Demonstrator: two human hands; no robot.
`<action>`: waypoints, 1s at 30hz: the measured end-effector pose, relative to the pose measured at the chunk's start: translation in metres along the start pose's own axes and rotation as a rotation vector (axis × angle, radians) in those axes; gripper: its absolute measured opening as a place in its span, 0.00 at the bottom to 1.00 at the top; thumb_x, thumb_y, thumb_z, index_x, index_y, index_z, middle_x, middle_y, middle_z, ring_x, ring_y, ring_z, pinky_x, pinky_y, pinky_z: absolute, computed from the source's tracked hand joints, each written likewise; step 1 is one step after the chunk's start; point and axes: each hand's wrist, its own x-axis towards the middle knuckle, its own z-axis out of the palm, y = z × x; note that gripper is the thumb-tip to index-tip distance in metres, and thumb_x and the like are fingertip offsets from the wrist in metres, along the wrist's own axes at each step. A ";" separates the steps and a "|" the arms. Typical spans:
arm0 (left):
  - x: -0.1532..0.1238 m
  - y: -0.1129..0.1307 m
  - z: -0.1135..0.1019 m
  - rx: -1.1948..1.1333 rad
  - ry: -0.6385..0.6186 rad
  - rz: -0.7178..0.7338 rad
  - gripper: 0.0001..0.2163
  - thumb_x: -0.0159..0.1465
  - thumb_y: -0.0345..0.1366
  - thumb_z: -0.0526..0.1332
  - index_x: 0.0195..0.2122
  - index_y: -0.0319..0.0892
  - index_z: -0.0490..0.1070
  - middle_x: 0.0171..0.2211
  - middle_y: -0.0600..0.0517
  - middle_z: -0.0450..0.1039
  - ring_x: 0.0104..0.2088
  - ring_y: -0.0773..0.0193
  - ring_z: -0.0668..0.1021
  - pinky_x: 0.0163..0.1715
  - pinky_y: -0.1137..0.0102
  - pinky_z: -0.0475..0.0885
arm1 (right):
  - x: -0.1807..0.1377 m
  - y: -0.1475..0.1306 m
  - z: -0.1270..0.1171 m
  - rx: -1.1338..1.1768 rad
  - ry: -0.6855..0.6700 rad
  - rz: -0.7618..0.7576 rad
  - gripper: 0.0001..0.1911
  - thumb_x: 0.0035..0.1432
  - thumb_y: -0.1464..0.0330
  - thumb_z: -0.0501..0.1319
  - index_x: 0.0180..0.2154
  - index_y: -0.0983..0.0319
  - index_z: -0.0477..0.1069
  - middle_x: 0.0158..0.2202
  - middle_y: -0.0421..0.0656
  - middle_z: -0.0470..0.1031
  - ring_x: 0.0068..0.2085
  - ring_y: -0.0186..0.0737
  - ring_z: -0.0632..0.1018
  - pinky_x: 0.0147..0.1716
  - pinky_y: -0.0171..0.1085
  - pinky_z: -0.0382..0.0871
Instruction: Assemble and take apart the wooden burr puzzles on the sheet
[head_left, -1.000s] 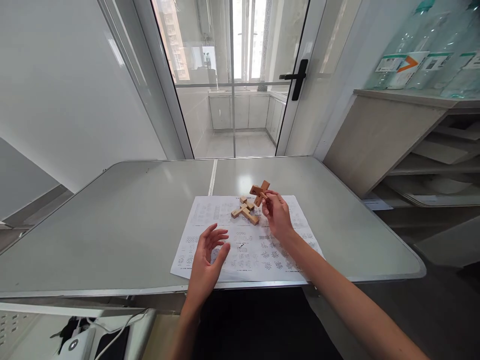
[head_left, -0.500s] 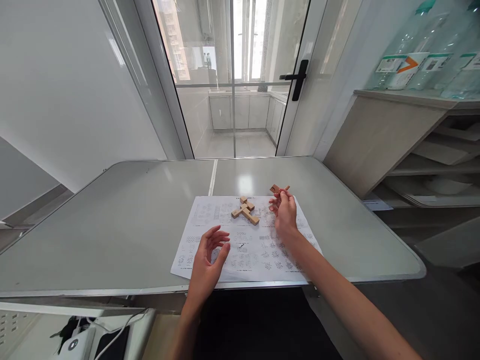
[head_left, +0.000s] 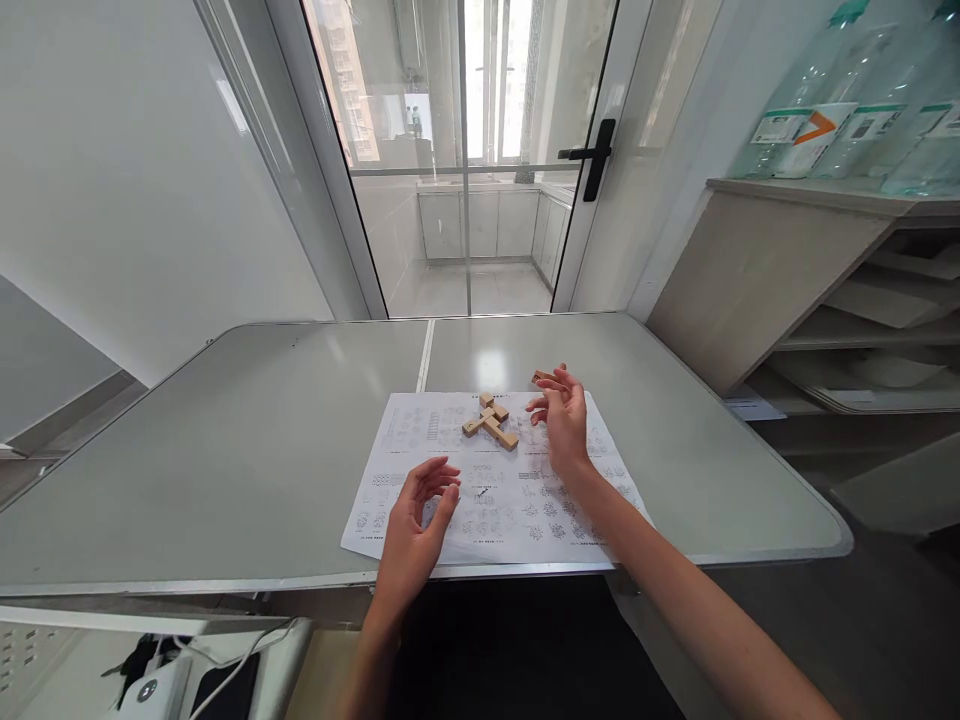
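My right hand (head_left: pixel 568 415) is raised over the far right part of the printed paper sheet (head_left: pixel 495 545). It is closed on a small wooden puzzle piece (head_left: pixel 538 377), whose left end pokes out past the fingers; the rest is hidden behind them. A cluster of interlocking wooden puzzle pieces (head_left: pixel 491 420) lies crossed on the upper middle of the sheet, left of this hand. Lower on the sheet, at its left side, my left hand (head_left: pixel 417 520) hovers with curved fingers and thumb apart, holding nothing.
The sheet lies on a grey-white table (head_left: pixel 225 460) with a metal edge. Beyond it stands a glass door with a black handle (head_left: pixel 598 160). Clear plastic bottles (head_left: pixel 847 130) sit on a wooden shelf unit (head_left: pixel 780 260) at right. A white device with cables (head_left: pixel 154 690) is at lower left.
My right hand has turned, and its fingers now cover more of the wooden piece, which has shifted slightly left. My left hand and the cluster stay nearly still.
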 end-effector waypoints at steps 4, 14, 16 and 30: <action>0.001 0.001 0.000 0.017 -0.004 -0.012 0.21 0.70 0.50 0.63 0.59 0.46 0.70 0.53 0.45 0.76 0.54 0.53 0.79 0.61 0.54 0.71 | -0.004 0.005 0.002 -0.155 -0.137 -0.069 0.15 0.62 0.65 0.59 0.51 0.57 0.68 0.48 0.43 0.74 0.32 0.34 0.79 0.26 0.33 0.71; 0.000 0.002 0.001 0.056 -0.009 -0.016 0.19 0.70 0.50 0.63 0.56 0.45 0.71 0.55 0.44 0.77 0.54 0.54 0.80 0.60 0.56 0.73 | -0.022 0.031 0.007 -0.781 -0.535 -0.565 0.18 0.62 0.69 0.63 0.54 0.58 0.75 0.59 0.51 0.71 0.62 0.53 0.72 0.63 0.54 0.68; 0.000 0.002 0.001 0.060 -0.008 -0.015 0.18 0.70 0.50 0.63 0.56 0.45 0.71 0.54 0.44 0.77 0.54 0.54 0.80 0.60 0.56 0.73 | -0.024 0.037 0.006 -0.859 -0.567 -0.601 0.21 0.61 0.70 0.64 0.56 0.58 0.75 0.64 0.51 0.69 0.66 0.56 0.67 0.67 0.56 0.62; 0.001 0.002 0.000 0.093 -0.014 -0.006 0.16 0.71 0.49 0.62 0.54 0.46 0.73 0.55 0.45 0.78 0.53 0.55 0.81 0.58 0.58 0.74 | -0.025 0.039 0.004 -0.892 -0.648 -0.530 0.18 0.62 0.72 0.65 0.53 0.56 0.75 0.66 0.51 0.67 0.67 0.56 0.68 0.66 0.58 0.63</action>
